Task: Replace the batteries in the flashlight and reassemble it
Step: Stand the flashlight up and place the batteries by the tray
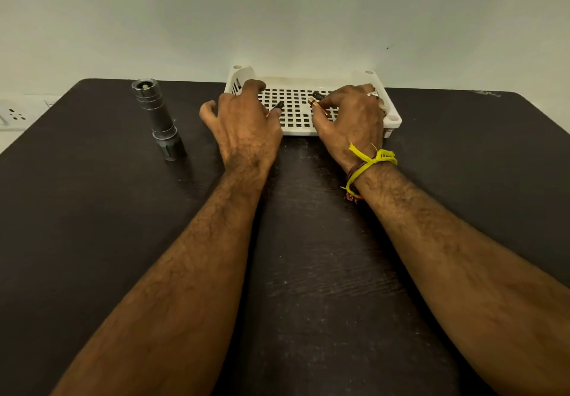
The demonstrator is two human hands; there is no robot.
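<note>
A grey metal flashlight (157,118) lies on the dark table at the left, apart from both hands. A white perforated tray (296,109) stands at the table's far edge. My left hand (246,127) reaches over the tray's left side and holds a copper-and-black battery (276,108) under its fingers. My right hand (348,118) is over the tray's right side, its fingers closed on another copper-and-black battery (317,104). A further dark battery end (318,96) shows just behind it.
The dark wooden table (308,272) runs from the wall toward me. A white wall socket (12,115) sits at the far left, beyond the table's edge. A yellow thread band is tied on my right wrist.
</note>
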